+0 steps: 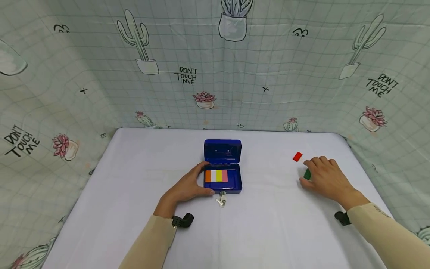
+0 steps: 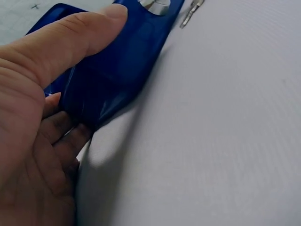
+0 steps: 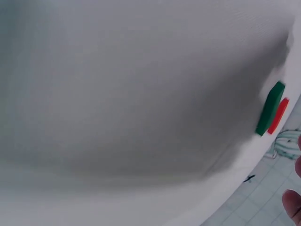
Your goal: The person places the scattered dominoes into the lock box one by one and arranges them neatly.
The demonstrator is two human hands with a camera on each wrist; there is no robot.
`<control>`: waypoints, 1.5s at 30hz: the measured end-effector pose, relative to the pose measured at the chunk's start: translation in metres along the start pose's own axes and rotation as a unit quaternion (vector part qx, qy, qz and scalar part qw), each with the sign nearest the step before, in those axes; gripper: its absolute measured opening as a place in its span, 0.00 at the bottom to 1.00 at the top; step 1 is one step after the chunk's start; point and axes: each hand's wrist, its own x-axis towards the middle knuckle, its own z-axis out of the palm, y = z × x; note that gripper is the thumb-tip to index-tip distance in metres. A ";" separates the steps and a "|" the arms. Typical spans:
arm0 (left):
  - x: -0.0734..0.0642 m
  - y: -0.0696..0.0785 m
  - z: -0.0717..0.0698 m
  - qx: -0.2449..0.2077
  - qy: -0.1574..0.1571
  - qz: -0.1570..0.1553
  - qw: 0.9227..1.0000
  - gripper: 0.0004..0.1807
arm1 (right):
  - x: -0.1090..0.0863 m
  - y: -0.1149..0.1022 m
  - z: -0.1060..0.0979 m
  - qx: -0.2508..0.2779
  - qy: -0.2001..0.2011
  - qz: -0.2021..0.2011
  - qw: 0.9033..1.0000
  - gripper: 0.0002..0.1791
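Observation:
A small blue cash box [image 1: 235, 185] stands with its lid [image 1: 223, 151] raised. Inside, orange, white, yellow and pink blocks [image 1: 219, 176] lie side by side. My left hand [image 1: 188, 186] grips the box's left side, thumb at the front and fingers toward the back. The left wrist view shows that thumb [image 2: 89, 33] against the box's front wall [image 2: 117, 61]. Over at the right, my right hand [image 1: 324, 179] is above a green block [image 1: 307, 174], thumb and fingers spread about it. In the right wrist view the fingertips [image 3: 292, 203] are apart from the green block [image 3: 270, 109].
A red block [image 1: 297, 156] lies on the white table [image 1: 262, 224] just beyond the green one. Keys [image 1: 221, 200] hang from the lock at the box's front. Behind the table hangs a patterned cloth [image 1: 242, 74].

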 end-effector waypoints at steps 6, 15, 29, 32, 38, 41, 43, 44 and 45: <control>0.003 0.001 0.001 0.003 0.003 0.002 1.000 0.60 | -0.010 0.012 0.004 -0.004 -0.041 0.027 0.999 0.32; 0.000 0.002 0.002 -0.007 0.008 -0.004 1.000 0.61 | -0.014 0.020 0.010 0.002 -0.065 0.037 0.997 0.33; 0.002 0.001 0.004 -0.004 0.012 -0.002 1.000 0.60 | -0.014 0.021 0.012 0.013 -0.098 0.047 0.994 0.32; 0.002 0.000 0.004 -0.006 0.010 -0.002 1.000 0.60 | -0.014 0.022 0.013 0.014 -0.098 0.047 0.994 0.32; 0.002 0.000 0.004 -0.007 0.011 0.003 1.000 0.60 | -0.014 0.023 0.015 0.025 -0.098 0.054 0.993 0.30; 0.002 0.000 0.004 -0.004 0.011 0.003 1.000 0.61 | -0.014 0.023 0.016 0.032 -0.099 0.059 0.993 0.29; 0.002 0.000 0.004 -0.004 0.011 0.002 1.000 0.61 | -0.014 0.023 0.017 0.034 -0.097 0.059 0.993 0.29; 0.002 0.000 0.003 -0.004 0.011 0.002 1.000 0.61 | -0.014 0.022 0.017 0.034 -0.095 0.057 0.993 0.29; 0.002 0.000 0.003 -0.005 0.010 0.002 1.000 0.61 | -0.014 0.022 0.017 0.034 -0.092 0.056 0.994 0.29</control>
